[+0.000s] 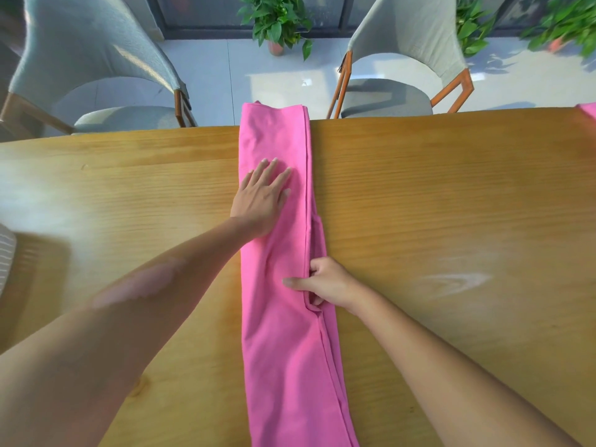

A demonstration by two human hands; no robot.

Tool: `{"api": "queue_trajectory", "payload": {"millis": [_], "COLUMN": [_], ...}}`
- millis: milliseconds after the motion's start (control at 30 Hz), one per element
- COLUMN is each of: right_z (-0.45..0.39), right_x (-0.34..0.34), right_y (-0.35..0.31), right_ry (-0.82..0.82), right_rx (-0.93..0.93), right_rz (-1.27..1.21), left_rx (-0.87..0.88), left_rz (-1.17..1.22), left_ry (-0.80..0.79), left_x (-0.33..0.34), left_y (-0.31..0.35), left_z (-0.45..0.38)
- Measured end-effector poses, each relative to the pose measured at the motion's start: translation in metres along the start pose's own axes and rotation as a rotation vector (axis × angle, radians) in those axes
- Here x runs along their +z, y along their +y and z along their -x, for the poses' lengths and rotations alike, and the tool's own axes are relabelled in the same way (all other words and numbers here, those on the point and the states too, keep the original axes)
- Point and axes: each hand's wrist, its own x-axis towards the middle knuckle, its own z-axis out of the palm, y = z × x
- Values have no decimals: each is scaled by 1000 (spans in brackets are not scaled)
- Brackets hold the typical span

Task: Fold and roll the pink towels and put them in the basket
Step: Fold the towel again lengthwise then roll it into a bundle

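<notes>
A pink towel (283, 350) lies folded into a long narrow strip down the middle of the wooden table (451, 204), its far end hanging just past the far edge. My left hand (263, 196) rests flat on the strip's upper part, fingers straight. My right hand (325, 280) pinches the top layer's right edge halfway down, thumb on top and fingers tucked under the fold. A corner of another pink towel (588, 111) shows at the table's far right edge. No basket is in view.
Two grey upholstered chairs (96, 75) (403, 69) with wooden legs stand beyond the far edge. Potted green plants (277, 24) sit on the floor by the window. A white striped object (4, 256) pokes in at the left edge.
</notes>
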Motion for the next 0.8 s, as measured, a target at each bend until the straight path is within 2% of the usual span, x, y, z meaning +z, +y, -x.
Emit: {"api": "queue_trajectory", "payload": {"millis": [167,367,533,800], "right_z": [7,26,38,82], "right_x": [8,-3,12,25], "right_y": [12,47,57,81], "right_ry": [49,195,114,-31], "right_rx": [-42,-106,-27,50], "right_rz": [21,-160,-155,-240], "left_rx": [-38,-61,-73,-104], "left_rz": [-26,-114,-147,-59], "left_ry": [-67,-162,-179,-152], "left_x": [11,14,7,28], "left_y": [4,5,12,54], "left_z": [-3,-11,-1,93]}}
